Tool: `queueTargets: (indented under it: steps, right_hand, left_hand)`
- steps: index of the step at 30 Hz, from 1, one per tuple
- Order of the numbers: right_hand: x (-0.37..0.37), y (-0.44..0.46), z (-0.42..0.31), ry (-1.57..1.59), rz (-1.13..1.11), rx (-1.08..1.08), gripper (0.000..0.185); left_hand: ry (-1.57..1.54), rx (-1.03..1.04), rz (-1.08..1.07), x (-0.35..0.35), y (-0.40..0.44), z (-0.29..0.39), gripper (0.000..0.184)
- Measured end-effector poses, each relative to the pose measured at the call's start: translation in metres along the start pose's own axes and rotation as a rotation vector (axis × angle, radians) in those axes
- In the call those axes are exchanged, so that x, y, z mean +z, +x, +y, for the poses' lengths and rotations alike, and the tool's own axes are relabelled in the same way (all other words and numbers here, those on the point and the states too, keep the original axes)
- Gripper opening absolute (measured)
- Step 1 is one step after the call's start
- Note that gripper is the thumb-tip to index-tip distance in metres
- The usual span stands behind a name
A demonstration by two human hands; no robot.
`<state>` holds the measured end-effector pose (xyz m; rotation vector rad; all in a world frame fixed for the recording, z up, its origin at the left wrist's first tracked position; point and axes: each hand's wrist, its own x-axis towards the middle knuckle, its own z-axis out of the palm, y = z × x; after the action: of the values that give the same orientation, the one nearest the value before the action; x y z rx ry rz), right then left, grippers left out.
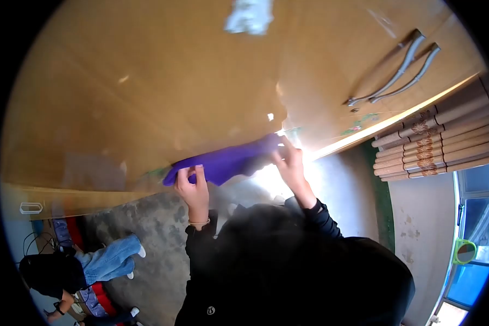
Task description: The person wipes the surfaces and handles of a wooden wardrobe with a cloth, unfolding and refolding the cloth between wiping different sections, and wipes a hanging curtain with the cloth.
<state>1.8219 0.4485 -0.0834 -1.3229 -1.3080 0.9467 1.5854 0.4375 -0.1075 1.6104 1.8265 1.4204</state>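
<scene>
A purple cloth (228, 161) stretches between my two hands, in front of a glossy tan wooden surface. My left hand (193, 189) is closed on its left end, the thumb and fingers gripping the lower edge. At the cloth's right end, my right hand (292, 167) pinches the corner; glare and blur soften the fingertips there. The cloth hangs folded or bunched, so its full shape does not show.
Two curved metal handles (405, 70) stick out from the wooden cabinet doors (174, 70). Brown curtains (437, 141) hang at right beside a window with a green-framed mirror (465, 251). Another person (54, 274) in jeans is at lower left.
</scene>
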Motion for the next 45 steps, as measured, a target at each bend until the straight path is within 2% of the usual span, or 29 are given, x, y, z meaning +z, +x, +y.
queueTargets:
  steps: [2, 5, 7, 8, 10, 12, 13, 15, 17, 19, 20, 23, 25, 27, 28, 29, 31, 34, 37, 38, 39, 41, 42, 43, 45]
  right_hand:
    - [-0.045, 0.006, 0.018, -0.042, 0.194, -0.016, 0.022]
    - [-0.122, 0.018, 0.054, -0.047, 0.391, -0.096, 0.015]
    - [-0.163, 0.029, 0.046, 0.103, 0.434, -0.126, 0.010]
    - [-0.182, 0.032, 0.042, 0.015, 0.440, -0.173, 0.009]
    - [-0.215, 0.039, 0.041, -0.228, 0.470, -0.278, 0.009]
    - [-0.235, 0.043, 0.038, -0.117, 0.477, -0.316, 0.009]
    - [-0.244, 0.046, 0.037, -0.109, 0.486, -0.350, 0.009]
    - [-0.254, 0.053, 0.033, -0.210, 0.505, -0.374, 0.007]
    - [-0.253, 0.061, 0.033, -0.233, 0.478, -0.411, 0.007]
    - [-0.239, 0.066, 0.033, -0.102, 0.441, -0.372, 0.009]
    - [-0.233, 0.065, 0.030, -0.097, 0.396, -0.341, 0.008]
    - [-0.213, 0.061, 0.025, -0.160, 0.256, -0.376, 0.009]
    - [-0.200, 0.061, 0.035, -0.170, 0.264, -0.443, 0.009]
    - [-0.193, 0.060, 0.043, -0.211, 0.358, -0.445, 0.008]
    - [-0.189, 0.060, 0.050, -0.241, 0.415, -0.477, 0.008]
    - [-0.177, 0.060, 0.045, -0.231, 0.450, -0.493, 0.008]
    - [-0.157, 0.055, 0.030, -0.135, 0.527, -0.436, 0.009]
    - [-0.139, 0.052, 0.019, -0.028, 0.587, -0.405, 0.007]
    - [-0.125, 0.049, 0.008, 0.007, 0.584, -0.368, 0.008]
    - [-0.116, 0.047, 0.006, -0.021, 0.568, -0.359, 0.009]
    - [-0.105, 0.045, 0.003, -0.050, 0.556, -0.347, 0.011]
    - [-0.083, 0.034, 0.002, -0.096, 0.468, -0.296, 0.012]
    - [-0.072, 0.032, 0.001, -0.140, 0.420, -0.359, 0.011]
    - [-0.062, 0.030, 0.001, -0.187, 0.373, -0.414, 0.010]
    - [-0.037, 0.030, -0.002, -0.253, 0.394, -0.476, 0.013]
  left_hand:
    - [-0.358, -0.082, -0.106, 0.039, -0.007, 0.027, 0.021]
    - [-0.265, 0.007, -0.477, 0.093, -0.015, 0.055, 0.028]
    - [-0.365, -0.010, -0.519, 0.133, -0.019, 0.071, 0.030]
    - [-0.457, -0.022, -0.579, 0.152, -0.023, 0.078, 0.032]
    - [-0.434, -0.037, -0.640, 0.182, -0.029, 0.090, 0.032]
    - [-0.390, -0.059, -0.757, 0.204, -0.032, 0.103, 0.033]
    - [-0.393, -0.049, -0.748, 0.216, -0.035, 0.106, 0.033]
    - [-0.750, -0.199, -0.674, 0.239, -0.043, 0.104, 0.039]
    - [-0.745, -0.214, -0.639, 0.239, -0.045, 0.113, 0.041]
    - [-0.711, -0.263, -0.598, 0.238, -0.050, 0.108, 0.037]
    - [-0.737, -0.354, -0.546, 0.237, -0.055, 0.104, 0.037]
    - [-0.645, -0.366, -0.455, 0.218, -0.059, 0.089, 0.037]
    - [-0.617, -0.349, -0.396, 0.198, -0.058, 0.084, 0.035]
    - [-0.851, -0.392, -0.234, 0.192, -0.061, 0.079, 0.034]
    - [-0.794, -0.474, -0.286, 0.170, -0.055, 0.094, 0.030]
    - [-0.698, -0.175, -0.366, 0.160, -0.050, 0.078, 0.025]
    - [-0.668, -0.251, -0.452, 0.142, -0.053, 0.077, 0.024]
    - [-0.719, -0.271, -0.335, 0.116, -0.041, 0.078, 0.024]
    - [-0.676, -0.223, -0.379, 0.099, -0.030, 0.060, 0.022]
    - [-0.580, -0.063, -0.384, 0.096, -0.028, 0.057, 0.019]
    - [-0.580, -0.048, -0.411, 0.091, -0.023, 0.053, 0.019]
    - [-0.338, 0.045, -0.529, 0.082, -0.021, 0.051, 0.023]
    - [-0.385, -0.023, -0.494, 0.083, -0.024, 0.050, 0.028]
    - [-0.387, -0.020, -0.553, 0.082, -0.023, 0.046, 0.028]
    - [-0.390, -0.014, -0.468, 0.078, -0.023, 0.038, 0.030]
